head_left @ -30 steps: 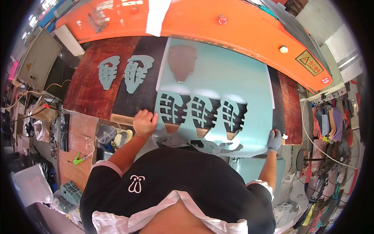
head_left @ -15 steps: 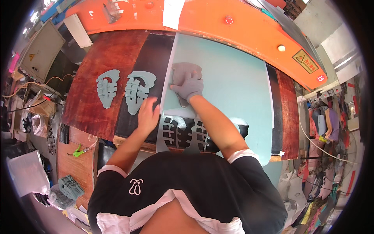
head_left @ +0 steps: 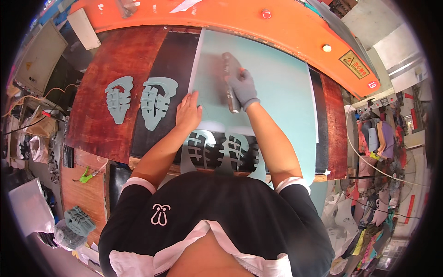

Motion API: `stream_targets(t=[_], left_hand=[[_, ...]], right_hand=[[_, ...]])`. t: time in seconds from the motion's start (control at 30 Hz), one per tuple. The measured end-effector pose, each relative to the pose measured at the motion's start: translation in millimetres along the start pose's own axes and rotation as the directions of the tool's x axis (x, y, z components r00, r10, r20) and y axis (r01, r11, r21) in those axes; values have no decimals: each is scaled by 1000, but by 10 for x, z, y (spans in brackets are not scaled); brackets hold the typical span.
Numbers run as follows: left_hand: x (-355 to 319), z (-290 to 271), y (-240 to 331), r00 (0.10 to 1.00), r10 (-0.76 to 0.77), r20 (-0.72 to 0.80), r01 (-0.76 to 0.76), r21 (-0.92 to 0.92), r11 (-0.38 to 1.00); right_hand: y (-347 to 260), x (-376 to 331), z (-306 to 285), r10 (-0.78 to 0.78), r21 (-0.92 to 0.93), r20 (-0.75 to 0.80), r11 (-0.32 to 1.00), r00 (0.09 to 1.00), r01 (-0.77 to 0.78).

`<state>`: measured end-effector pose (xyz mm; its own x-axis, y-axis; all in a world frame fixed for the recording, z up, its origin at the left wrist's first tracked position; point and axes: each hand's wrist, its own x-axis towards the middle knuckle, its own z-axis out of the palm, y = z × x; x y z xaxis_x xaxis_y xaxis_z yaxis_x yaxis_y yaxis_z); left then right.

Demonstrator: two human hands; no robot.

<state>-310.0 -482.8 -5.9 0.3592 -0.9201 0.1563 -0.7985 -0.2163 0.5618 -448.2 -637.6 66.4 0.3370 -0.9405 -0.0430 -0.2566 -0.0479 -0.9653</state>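
Observation:
My right hand [head_left: 243, 87], in a grey glove, grips a cutting die [head_left: 230, 83], a dark metal shape with a tall edge. The die is tipped on its side above the pale green sheet [head_left: 277, 92], its left part smeared by motion. My bare left hand [head_left: 188, 113] rests on the sheet's left edge, fingers stretched out and holding nothing. To its left lie two cut green slotted pieces, one on the black strip [head_left: 156, 102] and one on the red-brown board [head_left: 119, 99]. Near my body, the sheet's front part has slotted cut-outs [head_left: 199, 147].
An orange machine beam [head_left: 221, 16] with a red button [head_left: 266, 14] spans the far side. At lower left, green snips [head_left: 86, 175] lie on a wooden surface near a stack of green pieces [head_left: 79, 221]. Coloured material hangs at right [head_left: 383, 138].
The die, flat under my right palm before, is now tipped up in that hand and farther right. My left hand has moved right, from beside the cut piece to the sheet's edge.

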Motion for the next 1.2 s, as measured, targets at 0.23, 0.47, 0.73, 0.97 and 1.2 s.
stream_targets(t=[0.23,0.47,0.73,0.97,1.2], left_hand=[[54,47,-31,999,45,-27,-45,17,999],[100,88,-58,995,85,-58,-83,42,996],[170,124,-61,992,97,-86,-94,33,995],[200,118,-48,994,84,-73,-82,27,996],[-19,-22,-190,985,101,-143,-139,-287,948]], right_hand=[[62,-186,-361,-26,-720,-187,683,982,-119],[75,-218,-260,-25,-830,-198,536,980,-154],[39,-185,-265,0,-837,-177,526,984,-150],[222,-143,-330,-105,-826,-150,560,983,-66],[730,-521,-1543,-414,-740,-236,663,879,113]])
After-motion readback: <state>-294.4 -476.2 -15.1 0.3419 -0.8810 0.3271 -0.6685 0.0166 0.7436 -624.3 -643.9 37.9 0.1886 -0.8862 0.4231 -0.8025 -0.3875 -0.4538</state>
